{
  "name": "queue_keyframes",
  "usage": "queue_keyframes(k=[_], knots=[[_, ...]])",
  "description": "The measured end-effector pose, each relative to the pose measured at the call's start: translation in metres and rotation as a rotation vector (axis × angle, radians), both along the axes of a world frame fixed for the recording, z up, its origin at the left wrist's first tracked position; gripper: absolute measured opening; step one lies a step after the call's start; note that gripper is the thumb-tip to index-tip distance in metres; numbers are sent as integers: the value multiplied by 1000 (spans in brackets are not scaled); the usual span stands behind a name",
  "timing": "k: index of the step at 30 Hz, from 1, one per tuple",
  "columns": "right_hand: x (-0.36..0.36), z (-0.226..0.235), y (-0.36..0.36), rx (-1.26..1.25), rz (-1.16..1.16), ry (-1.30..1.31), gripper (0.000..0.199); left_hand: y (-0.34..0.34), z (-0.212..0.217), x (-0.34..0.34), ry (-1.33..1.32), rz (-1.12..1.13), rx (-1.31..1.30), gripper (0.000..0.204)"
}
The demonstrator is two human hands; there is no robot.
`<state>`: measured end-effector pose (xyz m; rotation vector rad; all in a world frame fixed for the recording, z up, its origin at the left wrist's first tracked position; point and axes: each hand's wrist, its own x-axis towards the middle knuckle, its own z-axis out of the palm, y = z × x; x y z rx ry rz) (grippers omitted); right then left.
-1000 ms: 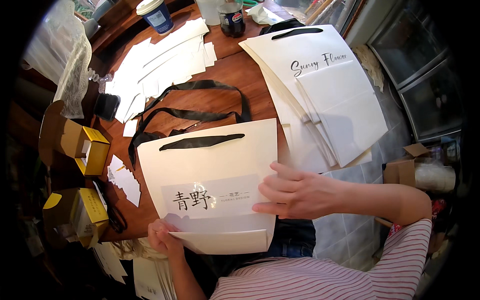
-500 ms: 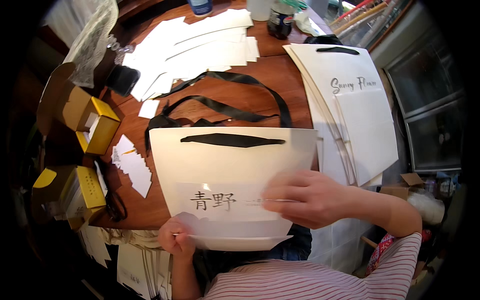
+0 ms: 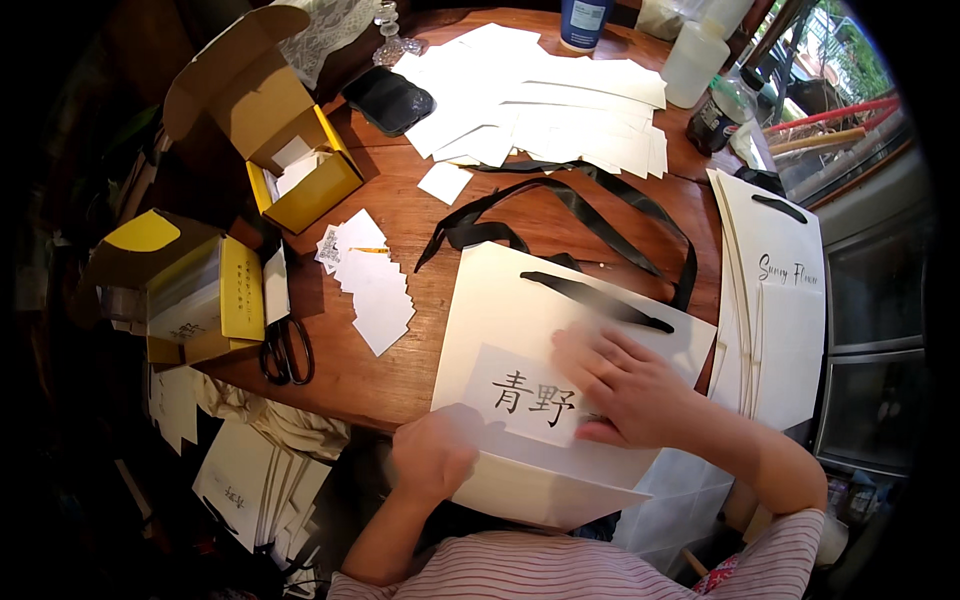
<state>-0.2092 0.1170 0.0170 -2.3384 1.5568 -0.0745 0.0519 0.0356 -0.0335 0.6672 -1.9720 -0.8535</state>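
A white paper bag (image 3: pixel 640 350) with a black ribbon handle (image 3: pixel 598 302) lies tilted against the table's front edge, in front of me. On its face is a translucent film sheet (image 3: pixel 500 432) over large dark characters (image 3: pixel 535 398). My right hand (image 3: pixel 635 390) rests on the film with fingers stretched out, blurred at the tips. At the film's lower left corner, my left hand (image 3: pixel 438 452) is closed and slightly blurred; the corner goes under its fingers. Black ribbons (image 3: pixel 600 215) lie loose behind the bag.
White sheets (image 3: pixel 560 100) cover the table's far part, beside a phone (image 3: pixel 388 100). Yellow boxes (image 3: pixel 310 175), small cards (image 3: pixel 370 290) and scissors (image 3: pixel 287 352) are left. More paper bags (image 3: pixel 775 300) stand right; others (image 3: pixel 260 485) hang low left. A bottle (image 3: pixel 715 115) stands at the back right.
My view has swung left, so the scene sits farther right and appears turned. My right hand has gone from a blurred, bunched pose to stretched fingers on the film. My left hand stays closed at the corner.
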Motion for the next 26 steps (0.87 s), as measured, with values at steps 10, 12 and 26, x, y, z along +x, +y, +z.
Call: queue_keyframes(k=[10, 12, 26], knots=[[52, -1, -45, -114, 145, -171, 72, -7, 5, 4, 21, -109, 29, 33], [50, -3, -44, -125, 101, -169, 73, -5, 8, 4, -1, -104, 20, 32], [-15, 154, 13, -934, -334, -139, 62, 0, 48, -25, 27, 60, 307, 22]])
